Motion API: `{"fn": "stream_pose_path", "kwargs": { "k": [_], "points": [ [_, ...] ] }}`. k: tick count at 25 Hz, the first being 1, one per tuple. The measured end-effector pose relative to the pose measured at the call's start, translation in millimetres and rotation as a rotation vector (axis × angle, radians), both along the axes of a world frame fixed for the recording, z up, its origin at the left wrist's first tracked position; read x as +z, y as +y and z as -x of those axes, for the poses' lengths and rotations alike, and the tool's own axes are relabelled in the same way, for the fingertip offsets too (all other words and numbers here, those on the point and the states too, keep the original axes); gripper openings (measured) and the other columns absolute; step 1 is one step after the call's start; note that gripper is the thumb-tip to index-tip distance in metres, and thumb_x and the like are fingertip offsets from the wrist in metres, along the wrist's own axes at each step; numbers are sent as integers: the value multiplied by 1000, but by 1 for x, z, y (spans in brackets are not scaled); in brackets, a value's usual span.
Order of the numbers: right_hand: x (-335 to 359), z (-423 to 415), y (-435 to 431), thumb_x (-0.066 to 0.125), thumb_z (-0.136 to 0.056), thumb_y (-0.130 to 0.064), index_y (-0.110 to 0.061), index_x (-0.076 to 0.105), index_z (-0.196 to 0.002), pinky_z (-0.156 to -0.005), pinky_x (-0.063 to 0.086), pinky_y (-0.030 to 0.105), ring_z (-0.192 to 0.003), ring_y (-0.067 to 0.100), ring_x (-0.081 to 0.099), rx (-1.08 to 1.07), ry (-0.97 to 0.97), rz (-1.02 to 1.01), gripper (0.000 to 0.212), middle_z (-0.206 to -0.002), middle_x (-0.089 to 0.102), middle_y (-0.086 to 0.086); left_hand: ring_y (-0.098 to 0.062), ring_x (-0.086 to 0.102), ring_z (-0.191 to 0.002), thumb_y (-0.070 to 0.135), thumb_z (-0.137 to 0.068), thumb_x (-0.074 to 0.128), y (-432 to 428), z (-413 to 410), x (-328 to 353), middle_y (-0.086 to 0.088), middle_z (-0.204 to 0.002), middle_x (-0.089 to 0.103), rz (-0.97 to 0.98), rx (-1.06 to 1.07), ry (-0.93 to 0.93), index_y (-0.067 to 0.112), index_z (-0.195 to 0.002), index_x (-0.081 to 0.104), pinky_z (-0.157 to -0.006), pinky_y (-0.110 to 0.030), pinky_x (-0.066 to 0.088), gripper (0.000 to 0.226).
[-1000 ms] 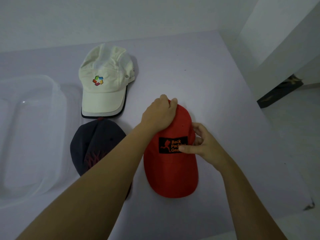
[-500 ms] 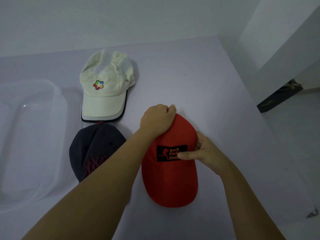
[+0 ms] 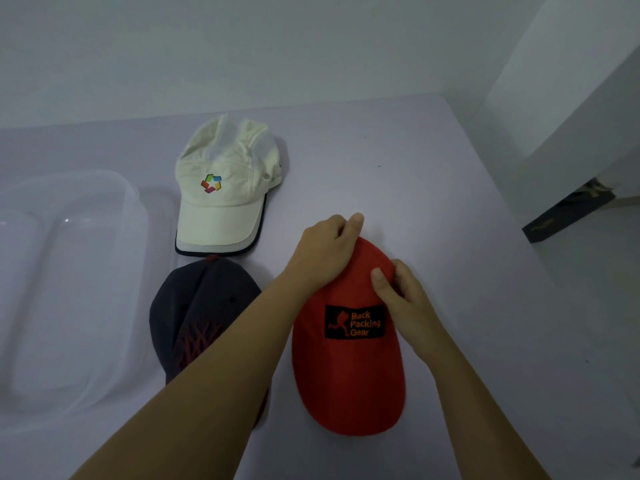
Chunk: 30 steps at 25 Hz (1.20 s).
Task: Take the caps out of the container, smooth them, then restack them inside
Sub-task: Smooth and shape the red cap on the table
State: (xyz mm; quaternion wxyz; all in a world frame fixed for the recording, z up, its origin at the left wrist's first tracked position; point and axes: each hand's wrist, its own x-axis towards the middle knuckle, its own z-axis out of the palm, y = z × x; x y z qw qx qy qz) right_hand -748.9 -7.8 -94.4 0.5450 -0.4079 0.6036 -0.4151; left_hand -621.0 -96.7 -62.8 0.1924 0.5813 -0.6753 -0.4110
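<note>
A head-worn camera looked down on a pale lilac table set against a white wall. Three caps lay on it, all outside the container. The red cap, with a black patch reading "Back Packing Gear", lay nearest on the right, its brim pointing toward the viewer. The left hand was curled over the far left of its crown, fingers bunched on the fabric at the far edge. The right hand pinched the crown's right side between thumb and fingers, just above the patch. Both hands were grasping the red cap.

To the left, partly hidden under the left forearm, lay a dark navy cap with reddish stitching. Beyond it sat a cream cap with a multicoloured logo, its crown visibly creased; its dark-edged brim seemed to touch the navy cap. At the far left stood the clear plastic container, apparently empty.

The red cap looked light and soft in the crown, likely to crumple under a pinch, while the brim seemed stiffer and held its curve. Smoothing would probably work best with flat palms on the crown; for lifting, the brim's edge was the firmer hold.
</note>
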Motion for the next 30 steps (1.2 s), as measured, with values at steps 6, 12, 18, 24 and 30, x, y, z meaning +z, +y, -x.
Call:
{"fn": "stream_pose_path", "kwargs": {
  "k": [6,12,18,24,30],
  "points": [
    [1,-8,1,47,-93,-39,-24,56,-95,-69,51,18,-83,-1,65,-76,-47,-11,17,-93,66,-9,-28,38,-131,41,-94,41,37,-24,-1,-16,-144,38,-109,336,10,5,-138,37,-106,-38,32,57],
    [6,-10,-1,47,-95,-28,-24,55,-96,-69,51,19,-84,0,66,-109,-125,-10,9,-97,66,-8,-31,52,-107,49,-94,27,50,-29,-11,-15,-117,54,-322,305,-8,2,-119,48,-98,-47,42,57],
    [-2,-10,-5,51,-92,-19,-17,52,-89,-64,53,20,-80,7,65,-169,-217,-3,4,-92,66,-3,-15,50,-82,45,-97,29,49,-28,-9,2,-88,53,-422,348,305,17,-100,48,-76,-34,44,34],
    [-3,-11,-7,54,-91,-24,-18,54,-93,-72,52,28,-90,15,65,-200,-163,-8,6,-99,67,1,-22,57,-96,41,-96,34,45,-28,-16,-5,-102,59,-457,433,381,23,-87,50,-91,-42,47,26],
    [-2,-6,-8,56,-90,-32,-20,54,-107,-76,50,22,-104,16,62,-177,-10,-29,21,-113,63,2,-17,51,-100,38,-99,30,45,-27,-8,-4,-114,57,-316,305,192,13,-128,46,-87,-31,40,41]
  ]
}}
